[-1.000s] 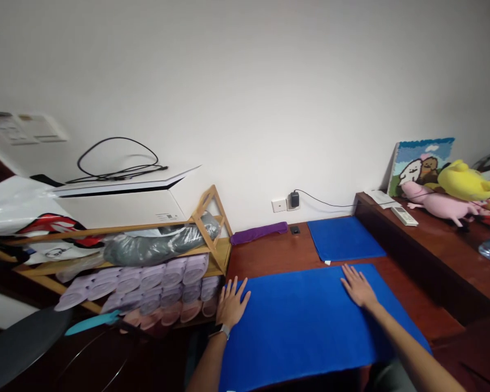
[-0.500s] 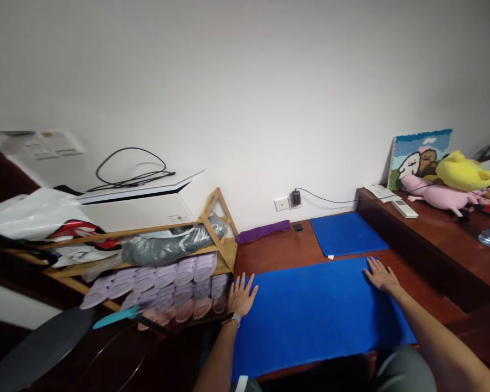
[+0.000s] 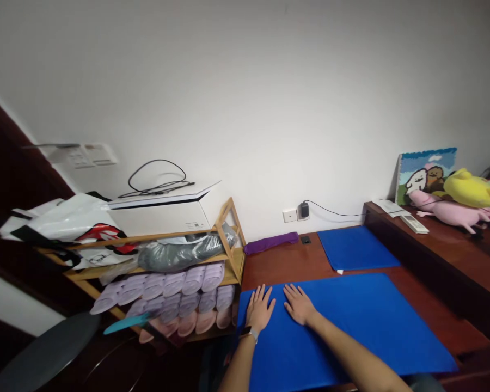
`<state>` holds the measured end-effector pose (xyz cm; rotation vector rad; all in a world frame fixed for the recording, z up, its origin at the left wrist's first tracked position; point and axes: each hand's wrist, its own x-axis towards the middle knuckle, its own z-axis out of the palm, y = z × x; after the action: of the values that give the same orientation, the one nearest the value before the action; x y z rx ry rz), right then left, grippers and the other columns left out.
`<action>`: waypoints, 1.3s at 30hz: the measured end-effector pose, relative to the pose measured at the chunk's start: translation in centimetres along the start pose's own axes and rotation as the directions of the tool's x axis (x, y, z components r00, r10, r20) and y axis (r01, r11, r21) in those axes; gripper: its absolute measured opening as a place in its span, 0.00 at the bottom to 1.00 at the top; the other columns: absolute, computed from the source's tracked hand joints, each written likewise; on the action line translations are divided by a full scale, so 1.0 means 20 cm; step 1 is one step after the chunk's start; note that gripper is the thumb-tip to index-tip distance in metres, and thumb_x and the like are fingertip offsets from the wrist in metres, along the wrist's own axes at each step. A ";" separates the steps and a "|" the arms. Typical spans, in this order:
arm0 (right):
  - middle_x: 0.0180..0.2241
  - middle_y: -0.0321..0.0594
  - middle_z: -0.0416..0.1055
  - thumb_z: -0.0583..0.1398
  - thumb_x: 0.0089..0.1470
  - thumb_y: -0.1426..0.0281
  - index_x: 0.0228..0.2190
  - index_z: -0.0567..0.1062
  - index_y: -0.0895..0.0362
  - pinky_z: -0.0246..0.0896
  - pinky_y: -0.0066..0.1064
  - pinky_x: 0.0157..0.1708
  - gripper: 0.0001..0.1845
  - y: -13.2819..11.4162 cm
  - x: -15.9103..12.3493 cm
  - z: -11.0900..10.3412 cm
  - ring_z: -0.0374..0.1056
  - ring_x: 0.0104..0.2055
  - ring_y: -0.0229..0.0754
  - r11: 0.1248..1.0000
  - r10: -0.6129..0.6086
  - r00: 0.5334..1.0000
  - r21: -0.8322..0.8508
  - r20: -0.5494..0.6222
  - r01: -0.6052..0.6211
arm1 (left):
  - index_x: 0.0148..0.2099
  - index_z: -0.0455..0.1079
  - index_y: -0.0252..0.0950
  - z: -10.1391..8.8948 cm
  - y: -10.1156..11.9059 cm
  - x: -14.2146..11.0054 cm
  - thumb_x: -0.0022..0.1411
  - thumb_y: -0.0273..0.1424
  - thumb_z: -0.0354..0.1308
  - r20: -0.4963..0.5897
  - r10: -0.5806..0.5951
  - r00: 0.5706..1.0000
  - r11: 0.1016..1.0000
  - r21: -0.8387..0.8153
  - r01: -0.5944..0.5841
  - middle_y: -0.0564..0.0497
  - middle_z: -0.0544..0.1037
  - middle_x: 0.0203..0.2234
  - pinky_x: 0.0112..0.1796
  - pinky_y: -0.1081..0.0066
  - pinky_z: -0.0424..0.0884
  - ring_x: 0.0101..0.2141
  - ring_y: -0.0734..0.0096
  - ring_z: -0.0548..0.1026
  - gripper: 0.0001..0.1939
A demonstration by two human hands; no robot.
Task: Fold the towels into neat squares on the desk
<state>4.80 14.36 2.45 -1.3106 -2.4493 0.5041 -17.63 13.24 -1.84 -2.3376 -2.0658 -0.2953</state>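
The left hand (image 3: 261, 309) lies palm down with its fingers stretched out and slightly spread, gripping nothing. The right hand (image 3: 299, 305) is likewise flat and open, fingers extended, just beside it. Both press on the large blue cloth (image 3: 367, 321), which is beneath the palms: the left hand is near its far left corner, the fingertips of both come close to its far edge, and most of the cloth spreads right of the right hand and back toward the person. A watch (image 3: 250, 333) circles the left wrist.

The cloth rests on a reddish-brown desk (image 3: 286, 264). Past the fingertips, by the wall, lies a purple cloth (image 3: 271, 243); farther right — beyond the large cloth's far edge — sits a smaller blue cloth (image 3: 357, 247). Left of the desk stands a wooden rack (image 3: 237, 260) of slippers (image 3: 163, 285), a white box (image 3: 163, 218) on top. On the raised ledge at right are a remote (image 3: 415, 224), a pink toy (image 3: 449, 210) and a yellow toy (image 3: 471, 188).
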 end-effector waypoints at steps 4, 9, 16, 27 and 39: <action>0.71 0.22 0.53 0.49 0.67 0.51 0.69 0.59 0.35 0.42 0.41 0.73 0.31 0.11 -0.04 0.02 0.49 0.74 0.46 0.999 0.043 0.999 -0.009 -0.003 -0.043 | 0.74 0.57 0.46 0.01 -0.11 -0.06 0.76 0.43 0.43 -0.019 -0.020 1.000 1.000 -0.017 0.019 0.49 0.59 0.73 0.69 0.49 0.54 0.71 0.58 0.56 0.29; 0.73 0.38 0.51 0.44 0.67 0.51 0.71 0.58 0.50 0.36 0.47 0.74 0.37 0.58 -0.26 -0.18 0.44 0.75 0.49 0.968 0.239 0.971 -0.080 -0.013 -0.239 | 0.74 0.58 0.47 -0.01 -0.11 -0.05 0.76 0.43 0.42 -0.011 -0.029 1.000 0.999 -0.037 0.029 0.49 0.58 0.73 0.69 0.50 0.53 0.71 0.60 0.56 0.28; 0.74 0.44 0.46 0.40 0.65 0.52 0.72 0.52 0.61 0.35 0.49 0.73 0.42 1.37 -0.73 -0.46 0.39 0.76 0.49 0.743 0.609 0.780 -0.241 -0.146 -0.625 | 0.74 0.55 0.46 0.00 -0.11 -0.03 0.77 0.43 0.41 -0.004 -0.024 1.000 1.000 -0.006 0.024 0.49 0.58 0.73 0.69 0.51 0.53 0.71 0.61 0.55 0.28; 0.75 0.43 0.46 0.39 0.66 0.53 0.73 0.50 0.63 0.35 0.46 0.73 0.42 1.46 -0.80 -0.53 0.39 0.77 0.48 0.687 0.674 0.723 -0.227 -0.156 -0.690 | 0.74 0.56 0.45 0.00 -0.12 -0.01 0.76 0.42 0.40 0.001 -0.015 1.000 0.998 0.054 0.014 0.48 0.59 0.73 0.69 0.52 0.53 0.71 0.60 0.57 0.29; 0.48 0.44 0.78 0.61 0.61 0.50 0.48 0.77 0.51 0.68 0.40 0.52 0.22 -0.21 -0.45 -0.43 0.73 0.51 0.51 0.940 0.077 0.964 0.340 -0.255 0.015 | 0.61 0.73 0.39 -0.30 0.69 0.11 0.70 0.30 0.48 0.112 0.454 0.884 0.871 0.155 -0.467 0.38 0.82 0.47 0.57 0.50 0.60 0.50 0.49 0.75 0.21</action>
<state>10.24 5.88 11.01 -1.1872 -2.0179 0.6769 -4.66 12.84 5.90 -2.6525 -1.4088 -0.0145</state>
